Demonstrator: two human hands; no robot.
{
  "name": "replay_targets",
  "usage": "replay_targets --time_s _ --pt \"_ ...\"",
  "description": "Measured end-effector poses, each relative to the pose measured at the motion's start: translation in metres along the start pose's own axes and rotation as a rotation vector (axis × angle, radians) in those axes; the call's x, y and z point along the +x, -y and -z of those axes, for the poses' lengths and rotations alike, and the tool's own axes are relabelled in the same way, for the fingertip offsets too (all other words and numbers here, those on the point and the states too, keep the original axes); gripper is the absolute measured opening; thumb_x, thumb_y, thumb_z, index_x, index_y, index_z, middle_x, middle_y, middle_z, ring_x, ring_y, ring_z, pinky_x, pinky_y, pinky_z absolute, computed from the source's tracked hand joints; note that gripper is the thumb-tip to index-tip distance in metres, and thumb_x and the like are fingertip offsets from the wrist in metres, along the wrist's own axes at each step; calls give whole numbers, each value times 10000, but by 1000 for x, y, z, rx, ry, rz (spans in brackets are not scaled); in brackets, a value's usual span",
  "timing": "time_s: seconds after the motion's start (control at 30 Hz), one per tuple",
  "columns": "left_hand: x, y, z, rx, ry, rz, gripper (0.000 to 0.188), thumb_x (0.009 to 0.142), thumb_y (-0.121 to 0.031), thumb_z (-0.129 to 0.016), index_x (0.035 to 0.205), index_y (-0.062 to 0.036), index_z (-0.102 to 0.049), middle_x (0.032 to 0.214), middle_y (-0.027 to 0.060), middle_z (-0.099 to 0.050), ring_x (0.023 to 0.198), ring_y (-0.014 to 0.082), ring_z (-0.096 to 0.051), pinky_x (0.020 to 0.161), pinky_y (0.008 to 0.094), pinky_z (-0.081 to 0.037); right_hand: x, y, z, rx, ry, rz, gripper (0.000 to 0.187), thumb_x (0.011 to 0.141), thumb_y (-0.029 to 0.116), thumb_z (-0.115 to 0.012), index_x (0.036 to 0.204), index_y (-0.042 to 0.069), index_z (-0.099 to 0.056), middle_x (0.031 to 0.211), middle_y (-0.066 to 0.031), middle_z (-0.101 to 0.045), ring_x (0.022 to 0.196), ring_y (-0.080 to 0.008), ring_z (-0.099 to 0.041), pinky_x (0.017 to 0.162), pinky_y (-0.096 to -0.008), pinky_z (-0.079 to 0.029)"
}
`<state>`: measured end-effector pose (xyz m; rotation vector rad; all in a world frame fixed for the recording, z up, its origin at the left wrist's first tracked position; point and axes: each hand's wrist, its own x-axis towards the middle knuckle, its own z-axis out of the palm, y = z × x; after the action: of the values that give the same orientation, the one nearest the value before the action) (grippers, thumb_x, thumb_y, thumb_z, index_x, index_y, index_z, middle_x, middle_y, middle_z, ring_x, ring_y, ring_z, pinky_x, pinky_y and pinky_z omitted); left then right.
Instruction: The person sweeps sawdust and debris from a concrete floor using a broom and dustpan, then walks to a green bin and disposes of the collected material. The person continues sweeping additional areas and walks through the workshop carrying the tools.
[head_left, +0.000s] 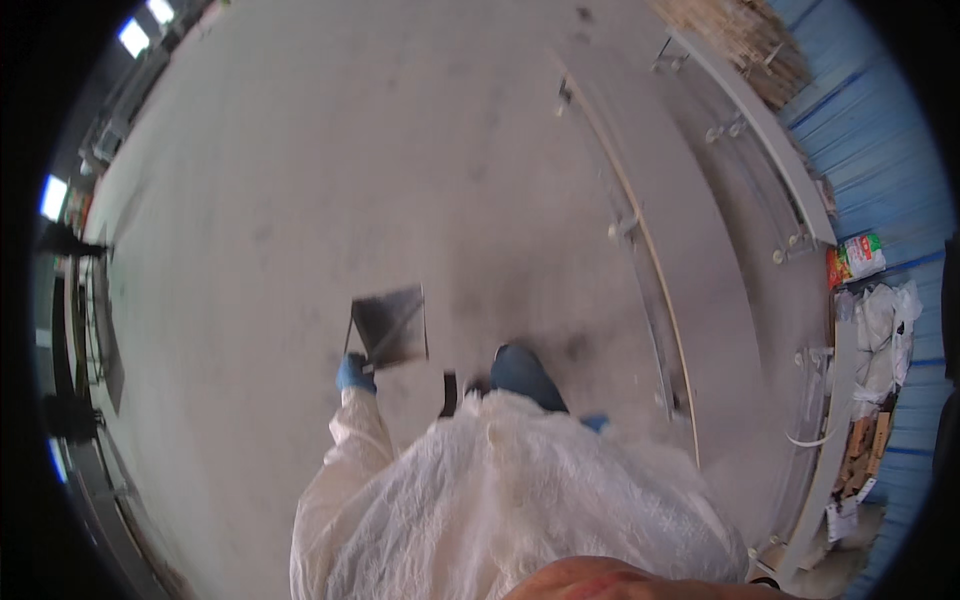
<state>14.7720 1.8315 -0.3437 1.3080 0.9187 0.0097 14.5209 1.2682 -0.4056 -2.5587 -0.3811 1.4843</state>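
My left hand (356, 373), in a blue glove, is closed on the near edge of a dark, square-sided object with thin metal edges (392, 328). It hangs in front of me on my left, above the floor; its exact kind I cannot make out. My right hand (595, 422), also blue-gloved, shows only as a small patch beside my right hip. Its fingers are mostly hidden by my white coverall (530, 480). My leg in dark blue trousers (527, 377) is stepping forward.
Grey floor (300, 180) spreads ahead. To my right stands a long grey table on casters (680, 220), with another wheeled table (755, 120) beyond it. Bags (876, 340) and a colourful packet (860, 258) lie by the blue wall (860, 130). Dark racks (95, 330) line the left.
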Motion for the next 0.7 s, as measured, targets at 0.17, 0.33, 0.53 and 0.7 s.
replay_targets --time_s 0.17,0.33,0.53,0.7 --pt "186 -124 -212 -52 -9 70 165 743 -169 -576 831 -39 -627 777 111 -630 743 269 -607 598 443 -447 83 -65 171 194 109 -189 210 823 271 -564 868 130 -713 816 -94 -687 715 -216 -652 654 -384 -513" --pt "277 -252 -397 19 -128 238 150 740 -165 -577 823 -48 -623 771 123 -635 668 280 -603 529 421 -414 204 -166 436 173 30 -252 219 818 278 -559 842 118 -707 795 -97 -682 690 -209 -637 648 -377 -506" --pt "385 -383 -580 -171 -48 215 138 718 -183 -601 830 -103 -617 831 56 -599 730 219 -507 623 407 -399 372 -263 850 445 -447 -389 234 813 287 -553 811 104 -699 771 -101 -675 659 -202 -619 640 -370 -498" --pt "530 -465 -733 -191 6 282 149 722 -252 -604 817 -137 -611 804 32 -567 727 216 -477 625 414 -390 497 -305 1133 1046 -1045 -17 282 813 318 -521 787 91 -687 740 -111 -668 639 -196 -610 636 -364 -488"
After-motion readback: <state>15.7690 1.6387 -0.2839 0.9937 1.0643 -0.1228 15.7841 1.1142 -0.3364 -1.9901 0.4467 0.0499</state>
